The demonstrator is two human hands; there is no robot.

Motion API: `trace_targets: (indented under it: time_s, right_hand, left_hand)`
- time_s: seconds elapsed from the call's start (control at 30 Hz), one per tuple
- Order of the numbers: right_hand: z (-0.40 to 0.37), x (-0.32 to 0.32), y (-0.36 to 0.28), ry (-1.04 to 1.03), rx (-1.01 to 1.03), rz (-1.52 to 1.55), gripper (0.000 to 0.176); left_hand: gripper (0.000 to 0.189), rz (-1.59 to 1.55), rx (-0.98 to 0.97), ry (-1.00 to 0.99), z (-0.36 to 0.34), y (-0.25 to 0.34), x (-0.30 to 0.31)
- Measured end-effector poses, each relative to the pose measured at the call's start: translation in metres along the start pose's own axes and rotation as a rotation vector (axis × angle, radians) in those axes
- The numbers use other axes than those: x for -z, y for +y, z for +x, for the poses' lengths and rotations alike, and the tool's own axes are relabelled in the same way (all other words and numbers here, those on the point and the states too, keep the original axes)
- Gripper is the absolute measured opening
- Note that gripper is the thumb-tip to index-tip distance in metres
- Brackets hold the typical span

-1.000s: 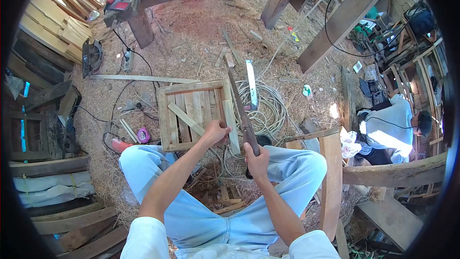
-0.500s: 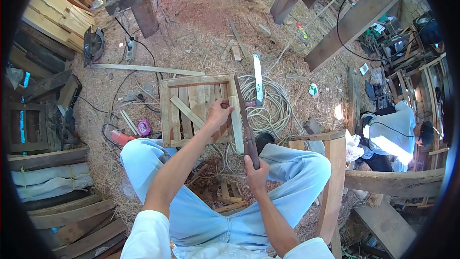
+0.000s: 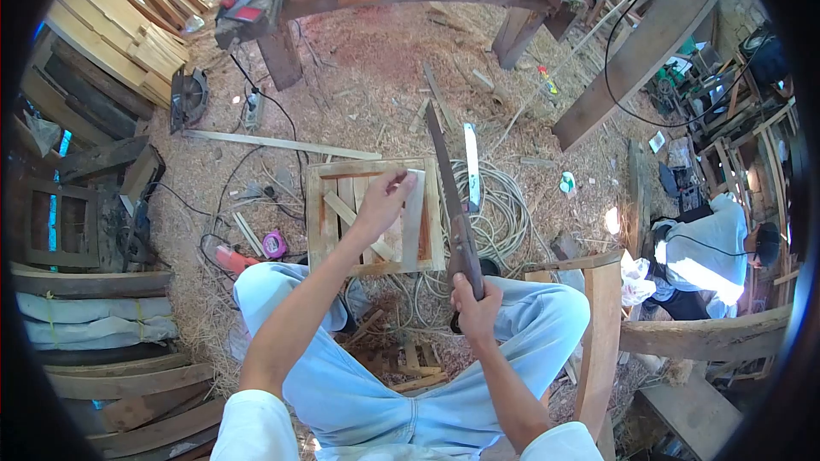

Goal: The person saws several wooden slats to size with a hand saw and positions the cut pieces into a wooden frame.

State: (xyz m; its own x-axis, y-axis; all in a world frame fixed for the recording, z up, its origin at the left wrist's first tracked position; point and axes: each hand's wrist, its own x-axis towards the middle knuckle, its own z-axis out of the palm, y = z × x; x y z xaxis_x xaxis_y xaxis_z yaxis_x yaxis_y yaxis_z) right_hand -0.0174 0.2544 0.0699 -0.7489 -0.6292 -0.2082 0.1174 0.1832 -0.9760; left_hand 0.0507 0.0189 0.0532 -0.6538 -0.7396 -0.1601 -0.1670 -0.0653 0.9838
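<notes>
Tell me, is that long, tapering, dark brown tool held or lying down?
Held: the right hand grips the dark brown tool by its near end.

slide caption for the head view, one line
Right hand gripping a long-bladed tool, left hand at a wooden strip over a slatted wooden frame.

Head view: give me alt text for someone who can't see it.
Right hand grips a long-bladed hand tool, probably a saw, while the left hand holds a pale wooden strip over a slatted wooden frame. Coiled cable lies beside the frame on debris-strewn ground.
</notes>
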Motion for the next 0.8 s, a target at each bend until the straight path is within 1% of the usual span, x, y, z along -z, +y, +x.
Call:
trace_targets:
  time_s: [0.07, 0.1, 0.17, 0.2, 0.27, 0.3, 0.37, 0.4, 0.43, 0.47, 0.5, 0.53, 0.57, 0.6, 0.63, 0.67, 0.7, 0.73, 0.8]
  right_hand:
    - [0.015, -0.002, -0.016, -0.072, 0.074, -0.025, 0.033]
    - [0.024, -0.004, -0.028, -0.087, 0.058, -0.055, 0.033]
    - [0.049, -0.005, -0.040, -0.138, 0.100, -0.121, 0.033]
    - [0.065, -0.003, -0.045, -0.134, 0.101, -0.117, 0.033]
    - [0.093, 0.001, -0.048, -0.198, 0.262, -0.344, 0.034]
    - [0.102, 0.002, -0.048, -0.196, 0.264, -0.342, 0.034]
    - [0.118, 0.007, -0.047, -0.186, 0.160, -0.287, 0.033]
    - [0.121, 0.007, -0.046, -0.183, 0.160, -0.288, 0.033]
    - [0.120, 0.006, -0.043, -0.140, 0.131, -0.220, 0.034]
    - [0.119, 0.005, -0.039, -0.096, 0.100, -0.153, 0.034]
    - [0.121, 0.003, -0.033, -0.057, 0.107, -0.149, 0.035]
    - [0.125, 0.002, -0.030, -0.051, 0.100, -0.150, 0.035]
    - [0.127, 0.001, -0.029, -0.037, 0.064, -0.144, 0.035]
    - [0.131, 0.000, -0.030, -0.024, 0.028, -0.138, 0.035]
    - [0.133, 0.001, -0.033, -0.037, -0.043, -0.096, 0.035]
    - [0.137, 0.001, -0.033, -0.035, -0.057, -0.099, 0.035]
    - [0.141, 0.000, -0.032, -0.038, -0.059, -0.094, 0.036]
    - [0.145, -0.002, -0.031, -0.043, -0.061, -0.086, 0.037]
    - [0.148, -0.005, -0.030, -0.040, -0.097, -0.116, 0.037]
  left_hand:
    - [0.039, -0.060, -0.067, 0.080, -0.003, 0.016, 0.007]
    - [0.039, -0.058, -0.068, 0.079, -0.003, 0.019, 0.009]
    - [0.042, -0.191, 0.120, -0.028, 0.004, 0.026, 0.013]
    - [0.042, -0.187, 0.119, -0.032, 0.010, 0.029, 0.012]
    - [0.041, 0.093, 0.159, 0.015, 0.025, 0.034, 0.008]
    - [0.041, 0.095, 0.156, 0.013, 0.036, 0.031, 0.005]
    - [0.039, 0.242, 0.031, 0.135, 0.069, 0.006, -0.004]
    - [0.039, 0.241, 0.029, 0.131, 0.087, -0.016, -0.007]
    - [0.040, 0.248, -0.018, 0.106, 0.108, -0.041, -0.010]
    - [0.041, 0.253, -0.065, 0.081, 0.122, -0.055, -0.013]
    - [0.041, 0.252, -0.062, 0.075, 0.122, -0.052, -0.020]
    - [0.041, 0.290, 0.005, 0.117, 0.113, -0.045, -0.030]
    - [0.042, 0.329, 0.074, 0.160, 0.106, -0.040, -0.038]
    - [0.042, 0.330, 0.081, 0.152, 0.106, -0.043, -0.043]
    - [0.042, 0.292, 0.097, 0.225, 0.104, -0.045, -0.047]
    - [0.041, 0.251, 0.116, 0.301, 0.101, -0.048, -0.051]
    - [0.045, 0.244, 0.069, 0.327, 0.100, -0.055, -0.051]
    - [0.045, 0.246, 0.082, 0.327, 0.099, -0.060, -0.052]
    - [0.042, 0.335, -0.070, 0.363, 0.096, -0.069, -0.051]
